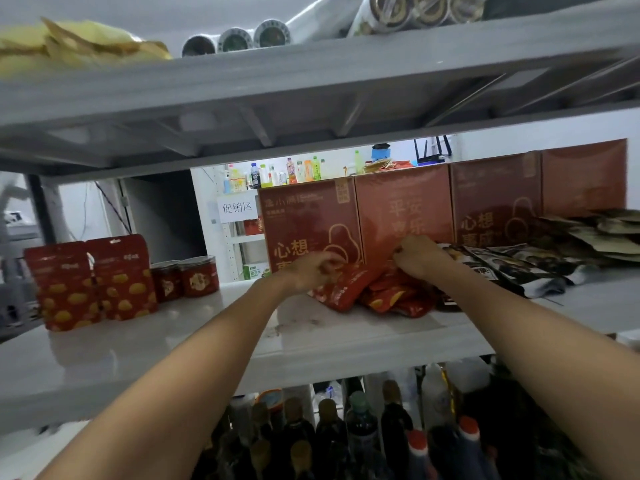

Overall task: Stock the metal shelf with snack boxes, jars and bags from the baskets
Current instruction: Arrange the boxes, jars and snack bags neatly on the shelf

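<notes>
The bags (360,292) lay heaped on the shelf (173,341) just before the boxes (405,209), right under both hands, the left hand (313,271) pinching the slanted leftmost bag's top, the right hand (420,258) curled gripping the heap.

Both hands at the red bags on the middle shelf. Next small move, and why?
Probably lift the red bags upright and lean them against the red boxes. They lie in a loose heap, both the left hand and right hand grip them, and the red pouches at left stand upright.
</notes>
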